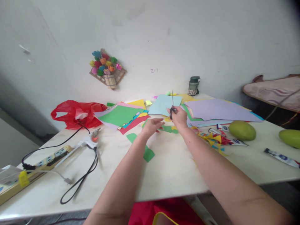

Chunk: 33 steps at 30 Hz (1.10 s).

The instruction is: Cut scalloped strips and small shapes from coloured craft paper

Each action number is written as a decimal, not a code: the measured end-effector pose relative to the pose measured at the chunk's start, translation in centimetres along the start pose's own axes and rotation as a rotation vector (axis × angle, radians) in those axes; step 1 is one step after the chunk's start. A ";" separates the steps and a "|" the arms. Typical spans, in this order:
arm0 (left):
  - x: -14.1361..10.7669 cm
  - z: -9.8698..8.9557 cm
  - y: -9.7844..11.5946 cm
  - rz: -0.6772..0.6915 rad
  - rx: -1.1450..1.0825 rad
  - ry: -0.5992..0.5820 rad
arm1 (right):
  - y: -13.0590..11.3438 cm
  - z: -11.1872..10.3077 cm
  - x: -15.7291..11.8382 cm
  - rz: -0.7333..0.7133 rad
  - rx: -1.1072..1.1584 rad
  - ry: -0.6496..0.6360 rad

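Note:
My right hand (pixel 180 117) is wrapped round the dark handles of a pair of scissors (pixel 172 99), whose blades point up and away from me. To its left, my left hand (pixel 152 126) is open, its fingers stretched out over green paper pieces (pixel 170 128). Nothing shows in that hand. A green paper scrap (pixel 149 154) lies nearer to me on the white table (pixel 167 175). Beyond the hands is a light blue sheet (pixel 164 104). Whether the scissors' blades are parted is too small to tell.
At left lie green sheets (pixel 122 115), a red plastic bag (pixel 79 112), a glue gun (pixel 90 142) with its cord and a power strip (pixel 50 159). Purple paper (pixel 217 109), paper strips (pixel 214 140), glue tubes (pixel 281 157) and a green mango (pixel 242 130) are at right. A dark green jar (pixel 193 86) stands behind.

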<state>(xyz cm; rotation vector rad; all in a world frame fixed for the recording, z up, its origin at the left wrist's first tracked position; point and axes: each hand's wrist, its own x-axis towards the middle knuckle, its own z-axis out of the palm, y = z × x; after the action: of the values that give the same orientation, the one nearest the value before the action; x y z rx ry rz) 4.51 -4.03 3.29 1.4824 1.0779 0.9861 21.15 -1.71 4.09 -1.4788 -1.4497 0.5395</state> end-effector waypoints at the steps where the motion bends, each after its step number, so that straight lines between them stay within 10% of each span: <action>1: 0.2 -0.9 -0.3 0.002 0.072 0.125 | -0.2 0.2 -0.3 0.013 -0.091 0.141; 6: 0.7 -5.9 -1.9 -0.120 0.573 0.611 | -0.8 1.7 -1.7 -0.022 -0.353 0.132; 27: 1.1 -6.1 -3.4 -0.191 0.788 0.521 | 0.7 4.8 -2.4 0.136 -0.087 -0.127; 33: 1.2 -6.2 -3.3 -0.217 0.830 0.565 | 0.6 4.9 -2.4 0.121 -0.208 -0.017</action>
<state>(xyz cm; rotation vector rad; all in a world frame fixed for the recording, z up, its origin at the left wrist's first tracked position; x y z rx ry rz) -1.54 -0.99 1.09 1.6942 2.1996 0.8536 16.82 -2.29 0.68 -1.7379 -1.4719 0.4864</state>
